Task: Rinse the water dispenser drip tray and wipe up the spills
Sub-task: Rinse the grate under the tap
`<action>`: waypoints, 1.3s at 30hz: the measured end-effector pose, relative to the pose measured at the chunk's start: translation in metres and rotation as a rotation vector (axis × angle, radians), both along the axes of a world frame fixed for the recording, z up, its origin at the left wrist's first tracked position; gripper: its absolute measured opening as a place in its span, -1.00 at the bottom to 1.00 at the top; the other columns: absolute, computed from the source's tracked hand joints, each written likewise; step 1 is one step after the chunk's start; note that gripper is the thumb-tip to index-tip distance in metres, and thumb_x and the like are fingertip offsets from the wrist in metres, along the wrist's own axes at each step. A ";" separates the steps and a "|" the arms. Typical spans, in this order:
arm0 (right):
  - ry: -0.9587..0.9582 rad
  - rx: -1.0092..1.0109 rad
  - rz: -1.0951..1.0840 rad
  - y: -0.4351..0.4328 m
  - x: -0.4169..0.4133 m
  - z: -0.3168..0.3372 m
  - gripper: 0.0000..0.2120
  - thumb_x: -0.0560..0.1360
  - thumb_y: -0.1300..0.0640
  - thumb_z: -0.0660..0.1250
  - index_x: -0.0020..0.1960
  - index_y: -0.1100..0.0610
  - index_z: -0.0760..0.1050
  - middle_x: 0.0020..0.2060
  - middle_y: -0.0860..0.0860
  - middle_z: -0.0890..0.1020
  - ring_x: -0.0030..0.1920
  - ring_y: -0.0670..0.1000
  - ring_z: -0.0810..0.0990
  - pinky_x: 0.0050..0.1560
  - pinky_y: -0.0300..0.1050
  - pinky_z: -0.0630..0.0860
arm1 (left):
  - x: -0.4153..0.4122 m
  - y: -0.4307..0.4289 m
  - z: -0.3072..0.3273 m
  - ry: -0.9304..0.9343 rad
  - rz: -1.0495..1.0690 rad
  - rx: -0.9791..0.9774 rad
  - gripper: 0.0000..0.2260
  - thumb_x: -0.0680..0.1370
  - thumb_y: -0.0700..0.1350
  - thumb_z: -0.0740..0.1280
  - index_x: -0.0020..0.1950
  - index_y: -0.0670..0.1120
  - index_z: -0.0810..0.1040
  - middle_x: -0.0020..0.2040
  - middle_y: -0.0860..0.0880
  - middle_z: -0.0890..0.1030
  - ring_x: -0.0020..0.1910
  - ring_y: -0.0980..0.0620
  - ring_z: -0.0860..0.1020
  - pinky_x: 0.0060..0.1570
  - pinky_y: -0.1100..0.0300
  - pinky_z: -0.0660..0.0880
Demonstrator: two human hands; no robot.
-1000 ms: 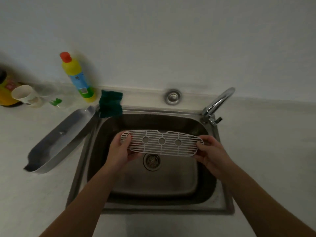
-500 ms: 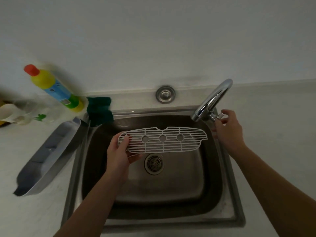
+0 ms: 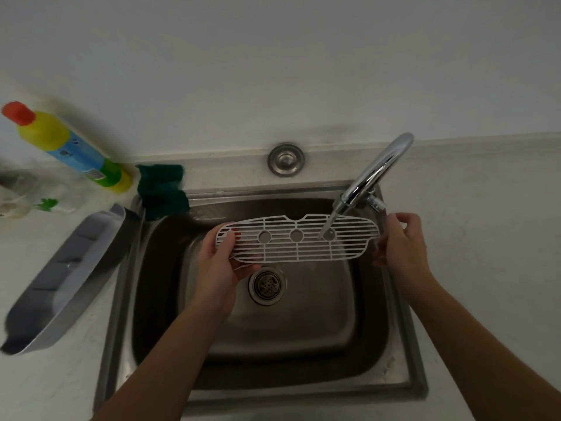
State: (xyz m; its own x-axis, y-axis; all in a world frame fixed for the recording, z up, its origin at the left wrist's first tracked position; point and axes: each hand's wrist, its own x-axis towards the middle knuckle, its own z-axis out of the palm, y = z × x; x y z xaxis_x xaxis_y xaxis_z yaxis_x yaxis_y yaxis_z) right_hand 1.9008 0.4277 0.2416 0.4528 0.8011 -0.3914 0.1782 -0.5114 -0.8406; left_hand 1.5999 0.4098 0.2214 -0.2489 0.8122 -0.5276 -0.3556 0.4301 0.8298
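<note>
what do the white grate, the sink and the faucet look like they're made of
The white grate looks like moulded plastic: matte, thin even slats, three round openings. The sink looks like brushed stainless steel, with a dull grey sheen and soft reflections. The faucet looks like chrome-plated or polished metal, given its mirror-bright highlights; which one cannot be told.

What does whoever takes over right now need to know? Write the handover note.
Left hand: holds the white grate by its left end, over the sink.
Right hand: open beside the grate's right end, not clearly gripping.
Faucet running; the stream hits the grate's right part.
Grey tray lies on the counter left of the sink; green cloth at the sink's back-left corner.
Done: grate rinse begun.
Left: finish the grate, rinse the tray, wipe spills.
</note>
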 end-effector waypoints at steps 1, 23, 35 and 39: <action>-0.015 0.002 -0.002 0.000 -0.001 0.002 -0.73 0.69 -0.09 0.12 0.12 0.06 0.47 -0.26 0.04 0.60 -0.34 0.00 0.60 -0.44 -0.19 0.50 | 0.003 0.001 0.000 -0.003 -0.003 0.005 -0.82 0.71 -0.07 0.24 0.20 0.09 0.62 0.08 -0.10 0.74 -0.06 -0.06 0.73 -0.20 0.02 0.65; 0.458 0.042 0.081 -0.026 -0.017 0.027 -0.81 0.65 0.26 0.20 0.16 0.08 0.53 -0.01 0.12 0.76 -0.10 0.11 0.77 -0.09 0.03 0.68 | -0.023 -0.019 0.000 -0.411 0.046 -0.142 -0.83 0.64 -0.16 0.30 0.18 -0.10 0.64 0.06 -0.07 0.70 0.03 0.01 0.67 0.09 0.11 0.61; 0.154 0.149 0.307 0.002 -0.061 0.037 -0.91 0.61 0.11 0.33 -0.03 0.08 0.60 -0.18 0.07 0.72 -0.20 0.05 0.72 -0.22 -0.06 0.66 | -0.067 -0.055 -0.020 -0.413 0.200 -0.189 -0.71 0.61 -0.12 0.38 0.32 -0.14 0.63 0.12 -0.08 0.73 0.13 -0.02 0.69 0.13 0.06 0.65; 0.094 0.199 0.358 -0.006 -0.048 0.039 -0.82 0.61 0.08 0.34 -0.11 -0.15 0.62 -0.34 -0.02 0.67 -0.42 -0.04 0.58 -0.42 -0.16 0.53 | -0.059 -0.051 -0.019 -0.212 0.145 -0.229 -0.81 0.66 -0.14 0.30 0.18 -0.06 0.69 0.10 -0.09 0.73 0.09 -0.01 0.68 0.12 0.03 0.56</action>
State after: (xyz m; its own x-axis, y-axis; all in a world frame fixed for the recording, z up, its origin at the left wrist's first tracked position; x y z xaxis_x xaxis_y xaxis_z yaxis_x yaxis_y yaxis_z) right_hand 1.8531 0.4220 0.2802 0.1017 0.9656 -0.2395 0.2327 -0.2571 -0.9379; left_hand 1.5409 0.3590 0.2026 -0.2184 0.6306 -0.7448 -0.5808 0.5293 0.6185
